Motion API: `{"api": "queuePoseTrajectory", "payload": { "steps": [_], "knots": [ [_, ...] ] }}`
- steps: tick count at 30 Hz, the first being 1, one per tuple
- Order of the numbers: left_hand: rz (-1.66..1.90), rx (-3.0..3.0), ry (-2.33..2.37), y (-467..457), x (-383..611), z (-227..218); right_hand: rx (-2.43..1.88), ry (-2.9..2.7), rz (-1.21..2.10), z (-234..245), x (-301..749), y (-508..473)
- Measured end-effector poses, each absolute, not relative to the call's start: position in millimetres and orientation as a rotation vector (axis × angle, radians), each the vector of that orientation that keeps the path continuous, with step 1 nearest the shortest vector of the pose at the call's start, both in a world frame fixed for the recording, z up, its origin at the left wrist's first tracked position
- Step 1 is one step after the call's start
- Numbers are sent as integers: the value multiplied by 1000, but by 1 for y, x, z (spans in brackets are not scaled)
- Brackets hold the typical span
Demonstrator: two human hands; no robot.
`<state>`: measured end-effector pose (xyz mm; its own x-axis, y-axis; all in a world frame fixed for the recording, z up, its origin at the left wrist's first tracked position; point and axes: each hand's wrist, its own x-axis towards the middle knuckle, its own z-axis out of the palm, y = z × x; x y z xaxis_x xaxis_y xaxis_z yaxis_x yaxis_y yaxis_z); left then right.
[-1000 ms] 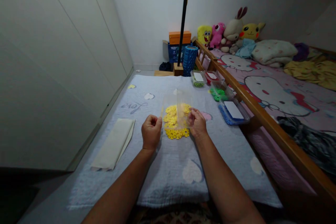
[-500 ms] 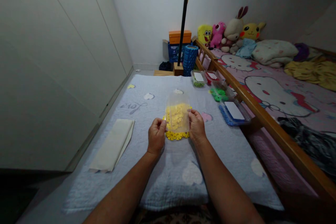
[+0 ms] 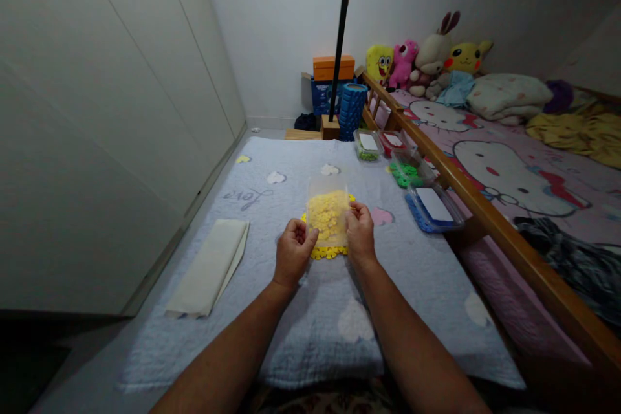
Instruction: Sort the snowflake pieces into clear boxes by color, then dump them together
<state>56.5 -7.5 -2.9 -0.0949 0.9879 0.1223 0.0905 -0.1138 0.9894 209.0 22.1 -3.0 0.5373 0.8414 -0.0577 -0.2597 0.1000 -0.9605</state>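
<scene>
Both my hands hold a clear plastic bag upright over a pile of small yellow flower-shaped pieces on a pale blue blanket. My left hand pinches the bag's left edge with closed fingers. My right hand grips its right edge the same way. Yellow pieces show through the bag, and I cannot tell whether they are inside it or behind it.
A folded white cloth lies at the left on the blanket. Clear boxes of green pieces and blue pieces line the right side by a wooden bed rail. A black pole stands at the back.
My hands have come closer together, so the bag is narrower now. It has also come down nearer the yellow pile.
</scene>
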Motion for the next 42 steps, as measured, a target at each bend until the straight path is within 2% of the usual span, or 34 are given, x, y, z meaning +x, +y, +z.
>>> {"api": "queuePoseTrajectory", "payload": {
  "steps": [11,18,42],
  "knots": [
    [1613,937,1299,18,29,-3,-1106,-908,1144,-1,199,17],
    [1575,826,1289,23,28,-5,-1123,-909,1298,-7,189,13],
    [1365,631,1142,15,45,9,-1057,-810,1187,-11,191,18]
  ]
}}
